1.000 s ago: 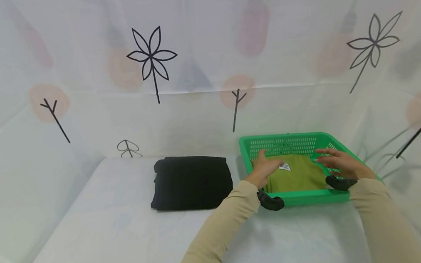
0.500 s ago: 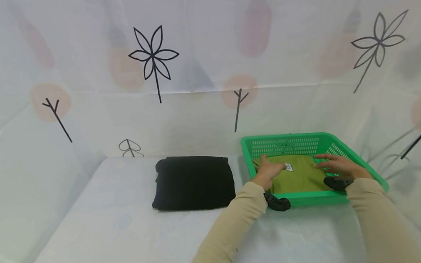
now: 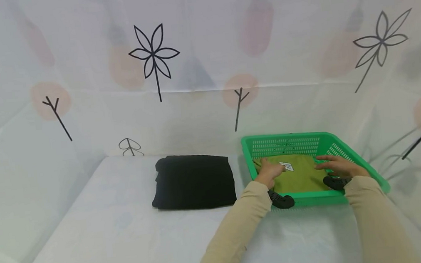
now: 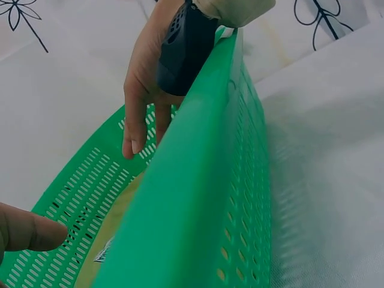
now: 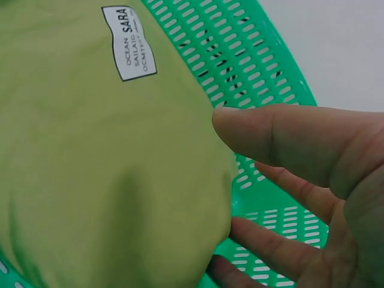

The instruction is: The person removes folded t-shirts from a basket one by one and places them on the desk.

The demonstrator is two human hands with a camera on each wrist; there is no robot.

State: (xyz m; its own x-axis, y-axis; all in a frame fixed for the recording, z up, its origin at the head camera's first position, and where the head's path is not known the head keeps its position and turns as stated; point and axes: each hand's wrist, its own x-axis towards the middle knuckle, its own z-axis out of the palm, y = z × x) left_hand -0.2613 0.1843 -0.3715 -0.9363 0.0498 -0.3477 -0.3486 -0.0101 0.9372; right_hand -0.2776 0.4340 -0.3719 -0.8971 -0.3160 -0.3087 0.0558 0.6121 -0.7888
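A folded olive-green garment (image 3: 298,174) with a white printed label lies inside a green plastic basket (image 3: 314,197). My left hand (image 3: 268,173) is over the garment's left side, its thumb pointing toward the label; the left wrist view shows only one of its digits (image 4: 36,231). At the garment's right edge is my right hand (image 3: 339,166). In the right wrist view its thumb (image 5: 270,129) reaches over the edge, and the lower fingers (image 5: 270,240) touch the cloth's side, loosely extended. Neither hand visibly grips the cloth.
A folded black cloth (image 3: 194,182) lies on the white-covered table (image 3: 129,239), left of the basket. A white printed curtain (image 3: 197,66) hangs behind. The basket's front rim stands just under both wrists, which wear black devices (image 3: 282,200).
Both hands have lowered a little onto the garment. The left hand has shifted slightly right, and the right hand has come in closer to the garment's right edge. The black cloth stays put.
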